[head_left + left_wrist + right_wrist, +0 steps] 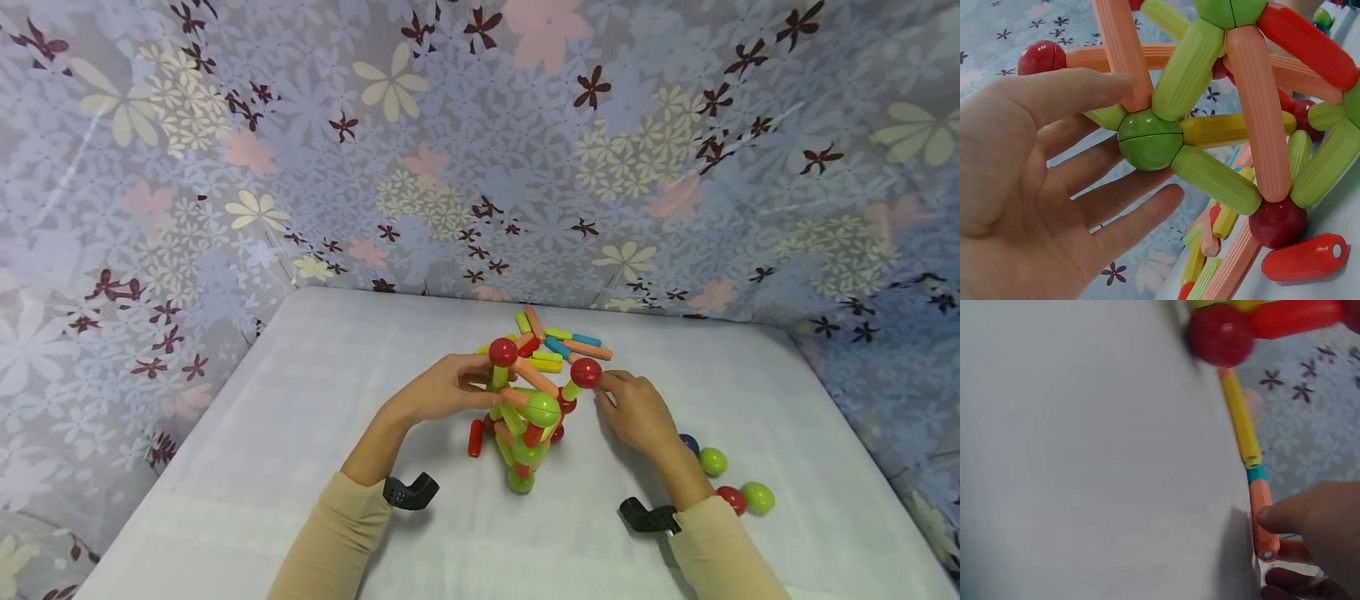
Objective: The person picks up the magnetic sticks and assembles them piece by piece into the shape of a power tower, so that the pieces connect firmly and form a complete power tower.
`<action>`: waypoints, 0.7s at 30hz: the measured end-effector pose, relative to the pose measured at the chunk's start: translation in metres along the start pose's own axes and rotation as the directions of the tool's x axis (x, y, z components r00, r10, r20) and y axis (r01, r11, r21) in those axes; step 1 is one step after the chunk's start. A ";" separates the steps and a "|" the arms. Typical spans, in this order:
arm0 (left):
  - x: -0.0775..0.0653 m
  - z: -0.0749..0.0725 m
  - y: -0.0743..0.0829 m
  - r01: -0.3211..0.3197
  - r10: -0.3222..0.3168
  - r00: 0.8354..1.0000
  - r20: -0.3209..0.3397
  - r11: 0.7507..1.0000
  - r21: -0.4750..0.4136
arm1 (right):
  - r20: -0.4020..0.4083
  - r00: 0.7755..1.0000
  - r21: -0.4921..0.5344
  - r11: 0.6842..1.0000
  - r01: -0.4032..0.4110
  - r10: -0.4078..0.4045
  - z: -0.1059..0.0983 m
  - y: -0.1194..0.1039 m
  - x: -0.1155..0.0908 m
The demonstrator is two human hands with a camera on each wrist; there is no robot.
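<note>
A structure of magnetic sticks and balls (529, 442) in red, green, yellow and orange stands on the table. At its left side, my left hand (442, 387) holds it: in the left wrist view the thumb lies on an orange stick (1124, 56) and the other fingers pass behind a green ball (1150, 140). My right hand (637, 412) is low over the table to the right of the structure, near a loose orange stick (1264, 534). The right thumb overlaps that stick in the right wrist view; whether it touches, I cannot tell.
Loose sticks (546, 363) in several colours lie behind the structure. A red stick (476, 438) is at its left. Beside the right forearm are two green balls, one at the front (758, 497), a red ball (731, 499) and a blue ball (689, 442). A flowered cloth (480, 167) hangs behind.
</note>
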State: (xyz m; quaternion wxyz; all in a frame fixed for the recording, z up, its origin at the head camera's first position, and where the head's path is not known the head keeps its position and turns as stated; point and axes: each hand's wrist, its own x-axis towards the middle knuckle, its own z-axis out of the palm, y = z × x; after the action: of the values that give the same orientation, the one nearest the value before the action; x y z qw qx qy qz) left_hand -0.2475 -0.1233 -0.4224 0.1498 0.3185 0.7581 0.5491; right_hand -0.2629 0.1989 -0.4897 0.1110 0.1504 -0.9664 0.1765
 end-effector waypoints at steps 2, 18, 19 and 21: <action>-0.001 0.000 -0.002 -0.003 0.003 1.000 0.007 1.000 0.019 | -0.009 1.000 -0.055 0.998 -0.013 0.013 0.001 -0.001 -0.001; -0.004 -0.003 0.003 0.044 -0.046 0.999 0.029 0.996 0.073 | 0.431 0.872 0.623 0.623 -0.473 0.231 -0.045 -0.005 -0.015; -0.004 -0.003 0.002 0.050 -0.052 0.998 0.027 0.996 0.071 | 0.425 0.878 0.678 0.566 -0.469 0.219 -0.051 -0.006 -0.016; -0.004 -0.004 0.002 0.056 -0.058 0.998 0.027 0.996 0.073 | 0.401 0.896 0.777 0.447 -0.442 0.190 -0.063 -0.011 -0.019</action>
State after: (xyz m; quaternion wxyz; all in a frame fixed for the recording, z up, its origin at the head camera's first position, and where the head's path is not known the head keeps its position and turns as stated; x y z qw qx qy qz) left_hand -0.2461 -0.1279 -0.4193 0.1648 0.3098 0.7839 0.5123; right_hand -0.2317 0.2175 -0.4333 -0.1378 0.0220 -0.7686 0.6243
